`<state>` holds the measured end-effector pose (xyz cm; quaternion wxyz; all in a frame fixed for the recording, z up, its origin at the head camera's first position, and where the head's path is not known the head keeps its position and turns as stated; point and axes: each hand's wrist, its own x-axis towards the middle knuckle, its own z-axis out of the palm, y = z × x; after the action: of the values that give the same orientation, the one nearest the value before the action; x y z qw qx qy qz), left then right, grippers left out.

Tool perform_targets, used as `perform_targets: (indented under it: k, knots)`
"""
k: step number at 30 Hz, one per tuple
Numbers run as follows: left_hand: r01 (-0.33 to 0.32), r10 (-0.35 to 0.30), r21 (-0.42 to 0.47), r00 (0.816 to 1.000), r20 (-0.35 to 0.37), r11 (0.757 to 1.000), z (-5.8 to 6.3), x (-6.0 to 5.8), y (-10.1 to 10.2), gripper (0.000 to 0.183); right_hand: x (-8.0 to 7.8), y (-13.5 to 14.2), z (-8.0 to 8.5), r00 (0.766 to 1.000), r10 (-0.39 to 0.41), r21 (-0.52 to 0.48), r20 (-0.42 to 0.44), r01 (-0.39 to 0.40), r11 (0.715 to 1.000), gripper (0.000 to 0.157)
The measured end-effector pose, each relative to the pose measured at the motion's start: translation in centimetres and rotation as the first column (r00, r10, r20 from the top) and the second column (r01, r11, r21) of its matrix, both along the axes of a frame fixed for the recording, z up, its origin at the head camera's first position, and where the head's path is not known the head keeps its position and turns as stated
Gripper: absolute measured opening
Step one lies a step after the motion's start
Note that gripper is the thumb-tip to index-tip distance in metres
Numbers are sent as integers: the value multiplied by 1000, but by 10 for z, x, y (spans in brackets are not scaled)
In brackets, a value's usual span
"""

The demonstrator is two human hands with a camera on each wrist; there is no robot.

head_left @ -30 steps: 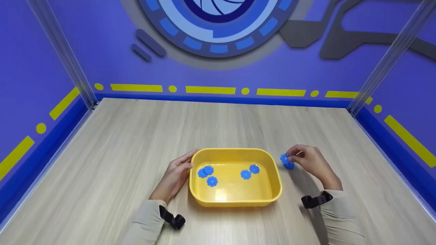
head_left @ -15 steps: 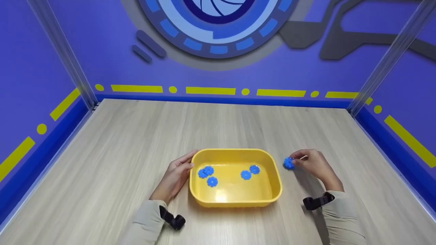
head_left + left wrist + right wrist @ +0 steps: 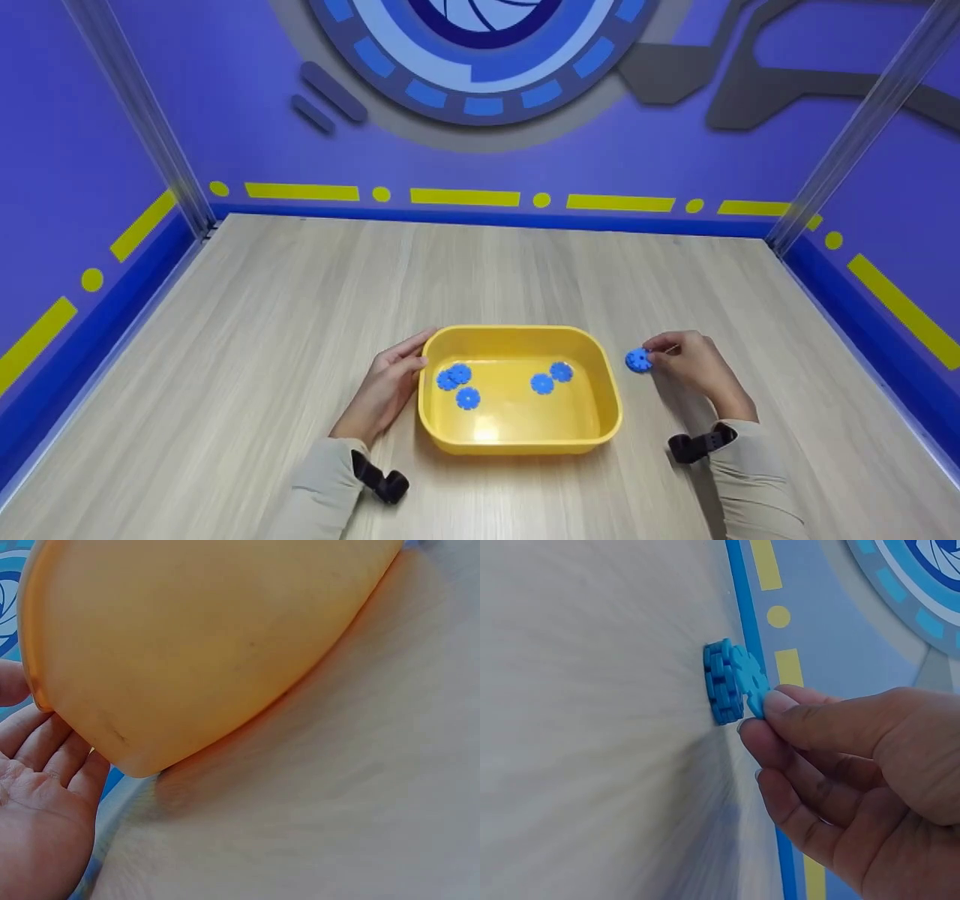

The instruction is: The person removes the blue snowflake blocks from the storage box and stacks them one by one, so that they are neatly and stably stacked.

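Observation:
At the left end of a yellow plastic basin [image 3: 517,448], my left hand [image 3: 386,390] grips the rim, thumb on top and fingers against the outer wall. The left wrist view shows that wall and my open palm beside it. My right hand [image 3: 694,367] pinches a thin blue notched disc [image 3: 750,679] between thumb and fingers. It is tilted against the top of a short stack of similar blue discs [image 3: 721,682] on the table, right of the basin. Inside the basin lie several loose blue notched discs [image 3: 468,398], two of them overlapping at the left.
The wood-grain table [image 3: 480,277] stretches back to a blue patterned wall [image 3: 480,161]. Side panels with metal corner posts [image 3: 847,127] stand left and right. A black wrist camera [image 3: 386,484] is strapped on each sleeve.
My right hand has moved slightly down and right, bringing the pinched disc from above the stack to its top. My left hand and the basin stay in place.

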<state>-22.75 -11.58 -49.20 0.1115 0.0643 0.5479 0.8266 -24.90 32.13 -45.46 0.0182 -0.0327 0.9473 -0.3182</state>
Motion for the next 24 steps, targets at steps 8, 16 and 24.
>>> perform_targets:
  k: [8, 16, 24]
  knots:
    - [-1, 1, 5, 1000, 0, 1000, 0, 0, 0, 56, 0, -1, 0, 1000, 3, 7, 13, -3, 1000, 21]
    - [5, -5, 18, 1000, -4, 1000, 0, 0, 0, 57, 0, -3, 0, 999, -6, 21, 35, 5, 1000, 22]
    - [16, -16, 17, 1000, -12, 1000, -1, 0, -1, 57, 0, -4, 6, 998, -9, 5, 54, 9, 1000, 29]
